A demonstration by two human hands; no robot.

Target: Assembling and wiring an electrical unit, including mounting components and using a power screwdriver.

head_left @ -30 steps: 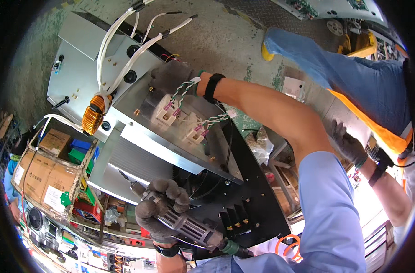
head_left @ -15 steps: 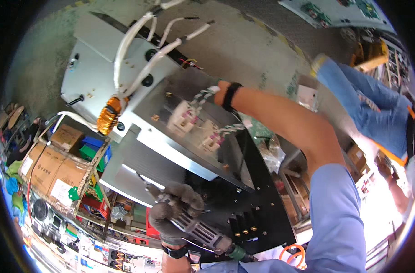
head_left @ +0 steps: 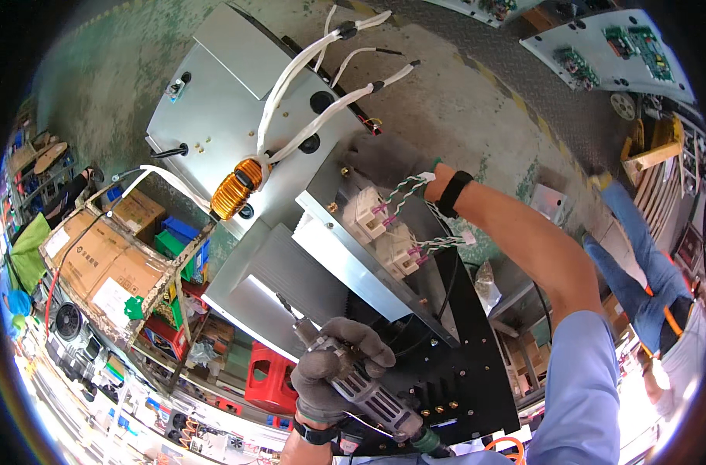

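My gloved left hand [head_left: 328, 378] is closed round the grey ribbed body of a power screwdriver [head_left: 384, 407], whose thin bit points up and left beside a finned metal heatsink [head_left: 310, 271]. My gloved right hand [head_left: 390, 159] reaches to the far end of a grey metal plate [head_left: 403, 298]; its dark fingers are blurred, so their grip is unclear. Two white terminal blocks [head_left: 366, 215] with twisted green-and-white wires sit on the plate, close to my right wrist. Beyond it, a copper-wound ring coil [head_left: 237, 190] with white sleeved cables rests on a light metal cabinet panel [head_left: 213, 101].
A black panel [head_left: 477, 364] with brass studs lies under the plate. To the left stands a rack with cardboard boxes [head_left: 97, 256]; a red stool [head_left: 272, 380] is below. A person in blue jeans [head_left: 640, 256] stands at right, near a wooden pallet [head_left: 659, 174].
The cabinet, plate and coil have shifted right in the picture as the view moved. My left hand has moved slightly right and down with the screwdriver. My right hand remains by the plate's far end.
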